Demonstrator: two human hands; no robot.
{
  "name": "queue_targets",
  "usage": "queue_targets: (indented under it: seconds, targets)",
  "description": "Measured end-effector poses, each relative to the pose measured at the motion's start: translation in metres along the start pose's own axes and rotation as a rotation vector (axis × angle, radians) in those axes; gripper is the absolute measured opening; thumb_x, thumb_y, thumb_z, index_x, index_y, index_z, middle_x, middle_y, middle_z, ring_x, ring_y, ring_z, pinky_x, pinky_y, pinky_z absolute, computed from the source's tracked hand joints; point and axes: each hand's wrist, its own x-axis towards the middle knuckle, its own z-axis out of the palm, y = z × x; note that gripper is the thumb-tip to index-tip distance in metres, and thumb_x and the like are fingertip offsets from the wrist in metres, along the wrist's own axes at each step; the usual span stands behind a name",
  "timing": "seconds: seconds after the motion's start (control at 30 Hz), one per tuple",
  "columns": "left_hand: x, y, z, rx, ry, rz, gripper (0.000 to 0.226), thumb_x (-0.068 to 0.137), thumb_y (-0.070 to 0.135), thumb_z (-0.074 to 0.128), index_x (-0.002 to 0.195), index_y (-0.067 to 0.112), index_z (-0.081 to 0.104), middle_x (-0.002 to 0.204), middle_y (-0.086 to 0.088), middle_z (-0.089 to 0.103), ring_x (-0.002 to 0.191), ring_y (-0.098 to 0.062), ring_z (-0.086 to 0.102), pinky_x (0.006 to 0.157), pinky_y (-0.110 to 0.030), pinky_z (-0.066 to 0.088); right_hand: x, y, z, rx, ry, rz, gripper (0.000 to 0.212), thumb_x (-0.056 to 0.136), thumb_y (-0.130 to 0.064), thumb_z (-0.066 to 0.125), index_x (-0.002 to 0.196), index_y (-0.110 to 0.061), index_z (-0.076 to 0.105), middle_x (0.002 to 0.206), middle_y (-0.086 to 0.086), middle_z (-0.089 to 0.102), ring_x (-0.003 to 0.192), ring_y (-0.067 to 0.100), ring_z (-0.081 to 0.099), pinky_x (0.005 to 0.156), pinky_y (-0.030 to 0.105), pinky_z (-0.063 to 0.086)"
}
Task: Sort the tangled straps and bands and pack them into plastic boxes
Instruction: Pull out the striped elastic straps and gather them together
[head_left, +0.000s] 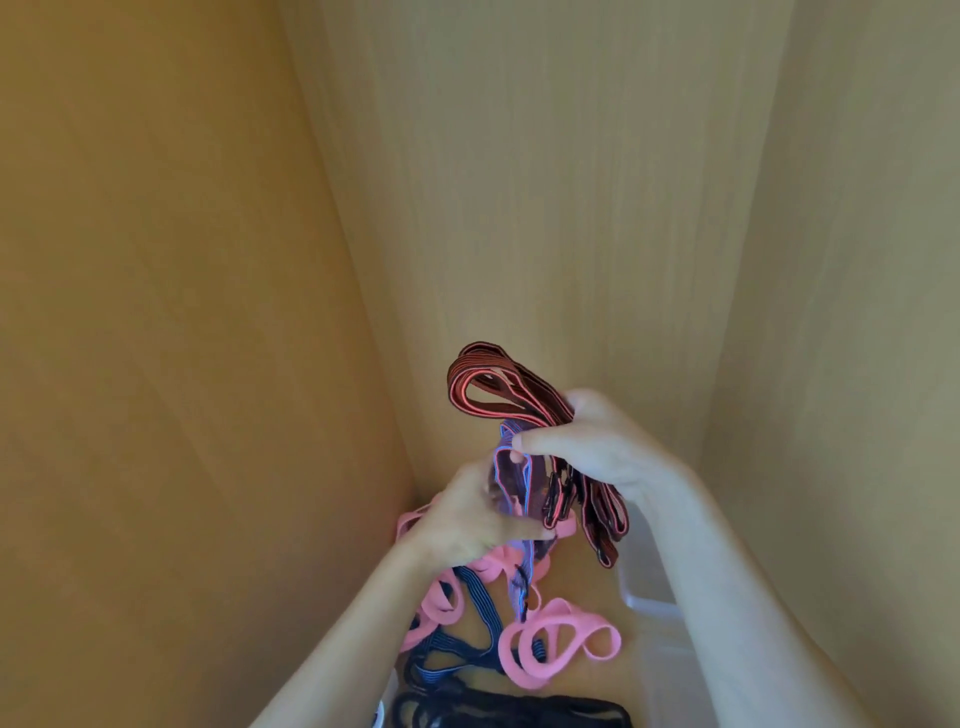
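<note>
3 light wood-grain panels enclose scene: left panel (156, 312), back panel (545, 208), right panel (857, 312), joined at vertical corners.

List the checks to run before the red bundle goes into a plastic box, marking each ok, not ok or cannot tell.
1. Right hand grips the folded red bundle: ok.
2. Left hand pinches the purple strap: ok.
3. Purple strap separated from the red bundle: cannot tell.
4. Purple strap clear of the pink bands: not ok, it hangs among them.
5. Plastic box has room: cannot tell, mostly hidden.
</note>
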Motion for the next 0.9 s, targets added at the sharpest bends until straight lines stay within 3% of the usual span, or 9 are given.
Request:
queue_targets:
  seconds: [0.07,0.17,0.3,0.33,0.4,0.5,0.63,0.77,0.9]
  targets:
    - [0.001,0.0,0.004,0.031,0.014,-0.005,0.026,0.083,-0.013,0.07,0.086,0.011,0.06,0.073,0.011,0.062,0.07,-0.006,0.055,0.073,-0.025,0.048,0.0,0.003,0.002,0.041,0.033,0.012,0.019,0.062,-0.023,0.076,0.074,-0.01,0.072,0.066,-0.001,0.065,0.061,0.015,0.057,0.062,0.027,0.042]
    - [0.003,0.001,0.004,0.001,0.063,-0.035,0.009,0.097,-0.004,0.057,0.089,-0.004,0.06,0.077,-0.004,0.059,0.072,-0.014,0.053,0.073,-0.029,0.045,0.001,0.011,0.004,0.07,0.123,-0.015,0.009,0.065,-0.023,0.073,0.062,-0.028,0.067,0.054,-0.01,0.052,0.049,0.01,0.045,0.049,0.02,0.036]
    - [0.002,0.003,-0.001,-0.257,0.17,-0.15,0.02,0.104,0.004,0.047,0.087,0.002,0.058,0.08,-0.014,0.064,0.066,-0.023,0.059,0.066,-0.031,0.05,0.001,0.034,0.011,0.099,0.266,-0.062,0.021,0.075,-0.011,0.078,0.068,-0.028,0.067,0.058,-0.015,0.063,0.054,0.004,0.054,0.052,0.015,0.043]
    - [0.003,0.005,-0.002,-0.362,0.205,-0.186,0.02,0.104,0.003,0.045,0.09,0.002,0.059,0.087,-0.018,0.064,0.071,-0.026,0.061,0.07,-0.033,0.051,-0.001,0.041,0.017,0.128,0.263,-0.059,0.016,0.074,-0.013,0.081,0.077,-0.025,0.07,0.068,-0.015,0.07,0.064,0.005,0.061,0.062,0.016,0.049]
    - [0.008,0.006,-0.006,-0.561,0.245,-0.265,0.024,0.103,0.001,0.039,0.107,-0.006,0.062,0.111,-0.027,0.065,0.095,-0.035,0.065,0.091,-0.041,0.053,-0.007,0.054,0.032,0.112,0.236,-0.026,0.035,0.063,-0.029,0.085,0.094,-0.022,0.072,0.088,-0.011,0.077,0.083,0.007,0.07,0.079,0.025,0.055]
    - [0.013,0.01,-0.009,-0.705,0.262,-0.421,0.043,0.103,0.004,0.035,0.142,-0.013,0.042,0.146,-0.033,0.046,0.133,-0.042,0.05,0.116,-0.055,0.036,-0.015,0.069,0.054,-0.003,0.212,0.061,0.062,0.046,-0.049,0.085,0.1,-0.026,0.068,0.094,-0.01,0.076,0.089,0.011,0.072,0.086,0.037,0.057]
    - [0.009,0.014,-0.005,-0.925,0.246,-0.49,0.05,0.105,0.01,0.031,0.151,-0.009,0.03,0.149,-0.028,0.04,0.12,-0.032,0.046,0.12,-0.05,0.029,-0.014,0.082,0.061,-0.012,0.224,0.062,0.067,0.041,-0.045,0.088,0.1,-0.021,0.066,0.098,0.001,0.074,0.089,0.019,0.072,0.086,0.046,0.057]
    - [0.009,0.008,0.0,-0.914,0.174,-0.525,0.048,0.105,0.014,0.032,0.148,-0.006,0.035,0.139,-0.026,0.044,0.118,-0.032,0.046,0.119,-0.05,0.03,-0.012,0.093,0.062,-0.1,0.207,0.059,0.057,0.049,-0.038,0.093,0.096,-0.019,0.067,0.106,0.007,0.065,0.09,0.021,0.069,0.085,0.04,0.057]
    - [0.008,0.01,0.004,-0.824,0.059,-0.504,0.035,0.104,0.022,0.038,0.129,0.005,0.055,0.12,-0.017,0.063,0.107,-0.03,0.061,0.103,-0.041,0.047,-0.012,0.104,0.067,-0.065,0.244,0.066,0.025,0.069,-0.023,0.087,0.085,-0.016,0.067,0.087,0.002,0.07,0.076,0.015,0.066,0.073,0.029,0.053]
